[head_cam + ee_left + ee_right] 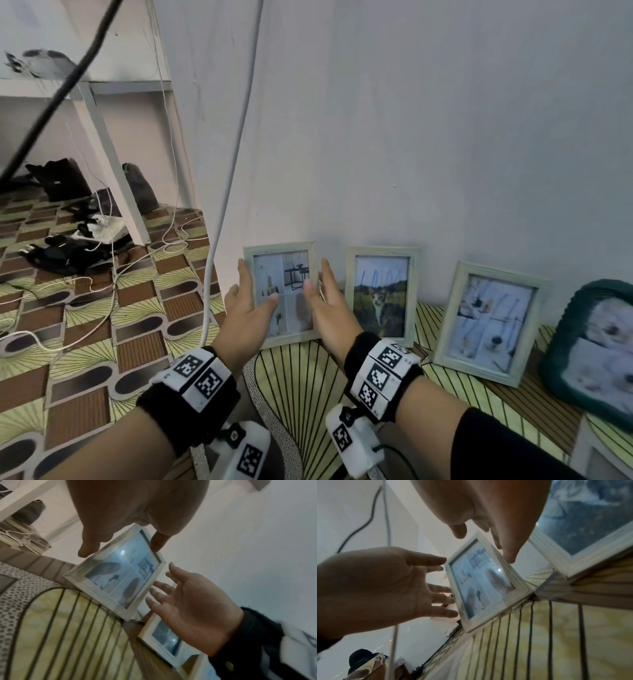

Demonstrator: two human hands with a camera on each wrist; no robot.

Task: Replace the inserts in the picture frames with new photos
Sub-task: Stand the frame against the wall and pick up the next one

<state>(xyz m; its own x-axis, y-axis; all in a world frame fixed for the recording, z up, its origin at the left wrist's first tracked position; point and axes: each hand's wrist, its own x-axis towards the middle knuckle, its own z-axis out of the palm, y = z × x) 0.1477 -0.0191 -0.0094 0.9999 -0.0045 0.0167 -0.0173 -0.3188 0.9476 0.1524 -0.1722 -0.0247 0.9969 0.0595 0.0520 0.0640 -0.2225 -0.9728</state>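
Note:
A pale wooden picture frame [281, 293] with a collage photo leans against the wall, leftmost in a row. My left hand [257, 280] is open at its left edge, fingers straight up the side and thumb across the glass. On the frame's other side my right hand [315, 273] is open with its thumb in front. In the left wrist view the frame [118, 577] stands between my left hand [120, 547] and the spread right hand [185, 596]. The right wrist view shows the frame [481, 582], my right hand [484, 546] above it and my left hand [393, 585] beside it.
To the right lean a dog-photo frame [382, 294], a third pale frame [489, 322] and a green fuzzy frame [592, 349]. A white cable [222, 205] hangs just left of my hands. Bags and tangled wires [68, 246] lie on the floor under a white table [109, 164].

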